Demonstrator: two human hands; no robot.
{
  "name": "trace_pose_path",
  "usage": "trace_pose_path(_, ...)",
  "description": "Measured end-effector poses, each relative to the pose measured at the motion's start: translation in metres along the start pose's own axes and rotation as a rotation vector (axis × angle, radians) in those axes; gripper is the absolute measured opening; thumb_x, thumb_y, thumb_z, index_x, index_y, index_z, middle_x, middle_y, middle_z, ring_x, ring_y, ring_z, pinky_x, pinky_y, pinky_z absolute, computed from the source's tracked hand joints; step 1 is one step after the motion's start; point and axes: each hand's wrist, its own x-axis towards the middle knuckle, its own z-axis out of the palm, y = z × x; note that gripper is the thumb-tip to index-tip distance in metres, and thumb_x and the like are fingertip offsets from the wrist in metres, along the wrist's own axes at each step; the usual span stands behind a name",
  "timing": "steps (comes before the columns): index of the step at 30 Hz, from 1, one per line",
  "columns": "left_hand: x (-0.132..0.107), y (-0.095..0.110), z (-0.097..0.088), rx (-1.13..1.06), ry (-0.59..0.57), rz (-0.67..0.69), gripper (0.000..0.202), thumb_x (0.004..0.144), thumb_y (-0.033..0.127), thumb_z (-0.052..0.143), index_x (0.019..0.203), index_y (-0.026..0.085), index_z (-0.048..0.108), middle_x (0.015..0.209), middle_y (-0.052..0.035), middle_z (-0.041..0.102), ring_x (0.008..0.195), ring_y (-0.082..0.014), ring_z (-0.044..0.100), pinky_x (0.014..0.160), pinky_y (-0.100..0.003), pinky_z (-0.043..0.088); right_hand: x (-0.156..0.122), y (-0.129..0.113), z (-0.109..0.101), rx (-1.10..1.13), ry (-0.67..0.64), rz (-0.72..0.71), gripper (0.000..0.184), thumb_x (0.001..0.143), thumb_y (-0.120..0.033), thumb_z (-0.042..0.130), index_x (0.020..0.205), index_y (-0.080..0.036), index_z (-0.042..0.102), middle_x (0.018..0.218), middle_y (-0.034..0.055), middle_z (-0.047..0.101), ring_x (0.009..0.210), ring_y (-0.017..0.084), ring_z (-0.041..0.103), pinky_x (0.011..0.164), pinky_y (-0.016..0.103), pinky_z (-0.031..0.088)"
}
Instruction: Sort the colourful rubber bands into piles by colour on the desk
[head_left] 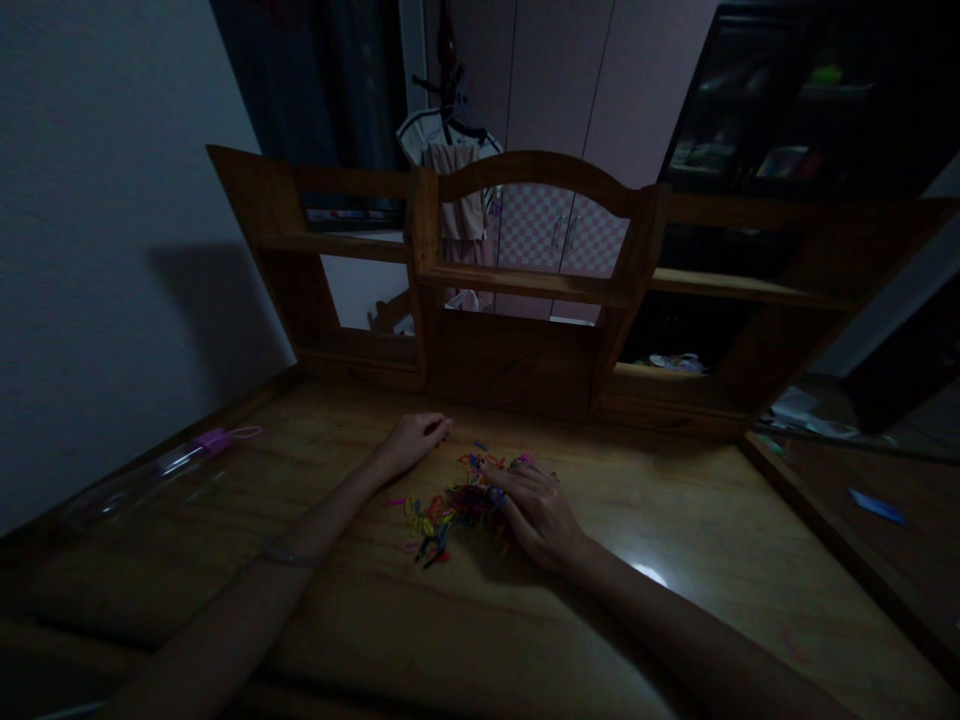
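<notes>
A loose pile of small, many-coloured pieces [450,510], like paper clips or rubber bands, lies on the wooden desktop [360,610]. The dim light hides their exact kind. My right hand [540,505] rests over the pile's right side, fingers stretched out and touching the pieces. Beyond the pile's left edge, my left hand [414,442] lies on the desk with its fingers curled together. Whatever might be between those fingertips is too small and dark to make out. A bracelet [289,555] circles the left wrist.
On the left lies a clear plastic tube [150,478] with a pink cap [214,441] and loop. A wooden shelf unit [517,360] stands along the desk's back edge. The wall [112,250] borders the left side. A blue item [877,505] lies beyond the desk's right edge.
</notes>
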Motion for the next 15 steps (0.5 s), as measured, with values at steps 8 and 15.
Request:
trace_pose_path(8, 0.0009, -0.0027, 0.0013, 0.004, 0.009, 0.007, 0.041, 0.093, 0.047, 0.040, 0.078, 0.020, 0.066, 0.068, -0.0009, 0.065, 0.066, -0.0167, 0.060, 0.064, -0.025, 0.042, 0.0011, -0.0026, -0.0002, -0.018, -0.002, -0.017, 0.043, 0.095, -0.019, 0.048, 0.137, -0.027, 0.051, 0.125, 0.0052, 0.066, 0.097, 0.023, 0.061, 0.091, 0.042, 0.044)
trace_pose_path(15, 0.0004, -0.0011, 0.0010, 0.001, 0.011, 0.011, 0.040, 0.094, 0.047, 0.039, 0.079, 0.020, 0.066, 0.068, -0.0003, 0.065, 0.065, -0.0160, 0.060, 0.064, -0.025, 0.042, 0.0003, -0.0005, 0.0023, -0.030, 0.028, -0.031, 0.045, 0.093, -0.017, 0.049, 0.137, -0.025, 0.052, 0.116, 0.0067, 0.070, 0.091, 0.022, 0.061, 0.085, 0.040, 0.046)
